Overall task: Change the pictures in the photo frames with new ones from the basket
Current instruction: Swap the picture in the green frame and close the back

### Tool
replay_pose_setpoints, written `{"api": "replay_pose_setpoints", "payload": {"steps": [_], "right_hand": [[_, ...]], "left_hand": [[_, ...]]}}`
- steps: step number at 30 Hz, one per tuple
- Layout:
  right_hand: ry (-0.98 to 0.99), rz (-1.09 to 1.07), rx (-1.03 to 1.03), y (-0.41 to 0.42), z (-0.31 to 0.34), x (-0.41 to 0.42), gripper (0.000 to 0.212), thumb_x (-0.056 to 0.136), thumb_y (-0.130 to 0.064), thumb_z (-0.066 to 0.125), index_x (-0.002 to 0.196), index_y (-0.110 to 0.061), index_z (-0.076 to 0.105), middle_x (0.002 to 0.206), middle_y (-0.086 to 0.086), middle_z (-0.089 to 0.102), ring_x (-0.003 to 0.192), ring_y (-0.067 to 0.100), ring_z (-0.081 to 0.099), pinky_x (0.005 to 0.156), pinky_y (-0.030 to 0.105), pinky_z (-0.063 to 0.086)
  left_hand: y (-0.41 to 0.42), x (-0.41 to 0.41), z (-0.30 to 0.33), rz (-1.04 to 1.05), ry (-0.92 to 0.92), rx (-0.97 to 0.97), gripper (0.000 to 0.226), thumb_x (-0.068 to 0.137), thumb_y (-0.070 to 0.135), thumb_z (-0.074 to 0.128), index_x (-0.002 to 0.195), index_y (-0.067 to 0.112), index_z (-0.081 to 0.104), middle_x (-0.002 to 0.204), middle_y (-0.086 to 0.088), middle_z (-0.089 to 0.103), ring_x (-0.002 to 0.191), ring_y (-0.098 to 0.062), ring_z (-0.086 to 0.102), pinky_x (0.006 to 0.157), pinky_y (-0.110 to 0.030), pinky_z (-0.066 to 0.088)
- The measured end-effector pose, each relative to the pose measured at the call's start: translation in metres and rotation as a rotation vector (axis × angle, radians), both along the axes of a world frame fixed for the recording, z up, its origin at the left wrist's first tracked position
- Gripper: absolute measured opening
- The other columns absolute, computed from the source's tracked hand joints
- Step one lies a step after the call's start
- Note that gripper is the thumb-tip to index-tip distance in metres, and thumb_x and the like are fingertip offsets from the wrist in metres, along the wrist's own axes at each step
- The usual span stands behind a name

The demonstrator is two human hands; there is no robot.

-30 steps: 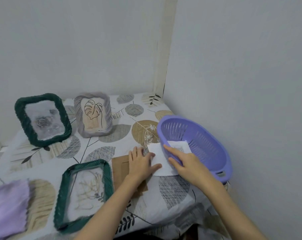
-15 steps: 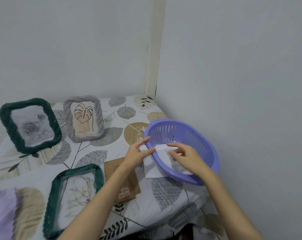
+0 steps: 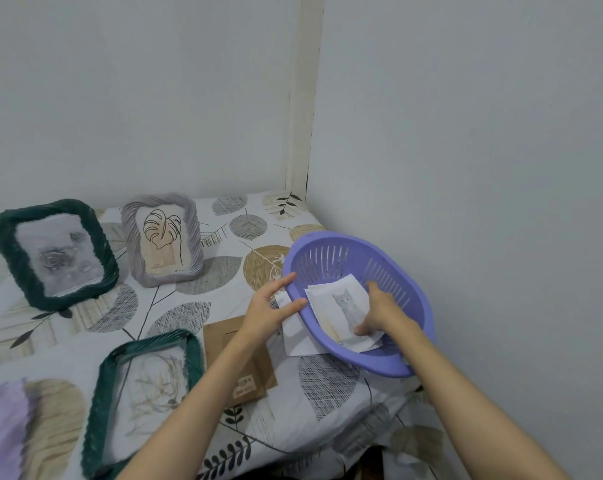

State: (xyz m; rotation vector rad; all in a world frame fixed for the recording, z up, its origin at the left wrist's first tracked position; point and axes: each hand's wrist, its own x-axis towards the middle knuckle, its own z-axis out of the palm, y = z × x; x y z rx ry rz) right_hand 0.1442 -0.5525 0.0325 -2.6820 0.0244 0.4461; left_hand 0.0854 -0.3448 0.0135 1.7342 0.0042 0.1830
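A table covered by a leaf-patterned cloth (image 3: 196, 292) is set into a wall corner, its far and right edges met by grey walls. At about three o'clock a purple slotted plastic basket (image 3: 411, 292) is tilted on the cloth close to the right wall; a small stack of printed pictures (image 3: 345, 306) is held inside it, a cat shown on the top sheet. A dark green woven frame (image 3: 54, 254) and a grey woven frame (image 3: 161, 242) with a leaf drawing are stood at ten and eleven o'clock, and a second green frame (image 3: 144, 396) is laid flat at seven. A brown backing board (image 3: 248, 372) lies at six o'clock, and a white sheet (image 3: 293, 332) is seen under the basket's near rim. The left hand (image 3: 269, 311) is spread, fingers straight against the basket rim. The stack's lower edge is pinched by the right hand (image 3: 379, 311) inside the basket.
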Motion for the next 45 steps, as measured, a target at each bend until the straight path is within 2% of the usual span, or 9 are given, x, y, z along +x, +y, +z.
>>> {"api": "replay_pose_setpoints", "payload": {"steps": [7,10,12,16,23,29,35,40,45], "right_hand": [[-0.221,-0.071,-0.029,-0.003,-0.004,0.004,0.01,0.086,-0.006,0.057,0.092,-0.003,0.048,0.105,0.018,0.057,0.091,0.032,0.055,0.068,0.034,0.042],[-0.25,-0.075,-0.02,-0.004,-0.005,0.007,0.023,0.09,-0.006,0.047,0.068,-0.003,0.046,0.08,0.016,0.056,0.078,0.031,0.053,0.063,0.033,0.039],[-0.287,-0.051,0.103,-0.005,-0.002,0.007,0.019,0.09,-0.005,0.043,0.096,-0.002,0.062,0.09,0.02,0.059,0.092,0.035,0.056,0.073,0.037,0.044],[-0.403,-0.004,0.416,-0.002,0.016,-0.008,0.056,0.09,0.0,0.041,0.14,-0.025,0.038,0.127,0.013,0.057,0.111,0.034,0.054,0.081,0.03,0.041],[-0.677,0.108,0.476,0.049,0.042,-0.048,0.035,0.094,-0.007,0.04,0.121,-0.019,0.059,0.059,-0.008,0.051,0.053,0.009,0.045,0.049,0.014,0.034],[-0.635,0.318,0.403,0.113,0.043,-0.094,0.038,0.092,-0.028,0.049,0.13,-0.026,0.05,0.102,0.011,0.065,0.095,0.027,0.057,0.077,0.038,0.048],[-0.563,0.454,0.379,0.147,0.039,-0.127,0.063,0.081,-0.061,0.04,0.134,-0.027,0.046,0.143,-0.005,0.04,0.128,0.017,0.031,0.106,0.036,0.024],[-0.347,0.43,0.655,0.174,0.037,-0.139,0.03,0.094,-0.036,0.045,0.122,-0.038,0.055,0.152,0.0,0.019,0.139,0.017,0.014,0.112,0.037,0.013],[-0.017,0.41,0.867,0.196,0.026,-0.142,0.038,0.085,-0.01,0.06,0.115,-0.034,0.059,0.131,0.008,0.05,0.098,0.013,0.058,0.081,0.028,0.055]], "left_hand": [[0.002,0.005,-0.002,-0.006,0.028,0.024,0.055,0.076,0.017,0.074,0.127,0.021,0.054,0.138,0.0,0.049,0.137,-0.017,0.03,0.113,-0.042,0.027],[0.003,0.006,-0.003,-0.023,0.035,0.015,0.055,0.078,0.015,0.072,0.129,0.017,0.053,0.132,0.001,0.05,0.128,-0.012,0.039,0.1,-0.016,0.037],[0.003,0.005,-0.002,-0.018,0.04,0.02,0.053,0.08,0.012,0.069,0.13,0.013,0.051,0.127,0.001,0.05,0.119,-0.007,0.043,0.083,-0.002,0.037],[0.001,0.001,0.003,-0.04,0.059,0.079,0.053,0.083,0.02,0.066,0.133,0.018,0.048,0.138,0.001,0.045,0.127,-0.008,0.038,0.099,-0.019,0.03],[0.009,-0.042,0.051,-0.024,-0.112,-0.17,0.023,0.092,0.034,0.048,0.107,0.031,0.065,0.137,0.011,0.048,0.133,-0.008,0.037,0.109,-0.033,0.031],[0.031,-0.083,0.073,-0.141,0.002,-0.494,0.05,0.085,0.06,0.022,0.121,0.043,0.053,0.14,0.016,0.039,0.12,-0.016,0.05,0.094,-0.039,0.049],[0.073,-0.108,0.064,0.033,0.009,-0.659,0.064,0.083,0.055,0.033,0.137,0.021,0.04,0.142,0.008,0.041,0.117,-0.028,0.054,0.086,-0.041,0.051],[0.106,-0.133,0.051,0.218,-0.055,-0.508,0.054,0.088,0.006,0.057,0.137,0.017,0.039,0.126,0.008,0.056,0.1,-0.019,0.062,0.074,-0.035,0.056],[0.146,-0.153,0.035,0.292,-0.022,-0.402,0.069,0.08,-0.016,0.055,0.139,0.016,0.039,0.133,0.004,0.05,0.097,-0.02,0.063,0.075,-0.035,0.056]]}}
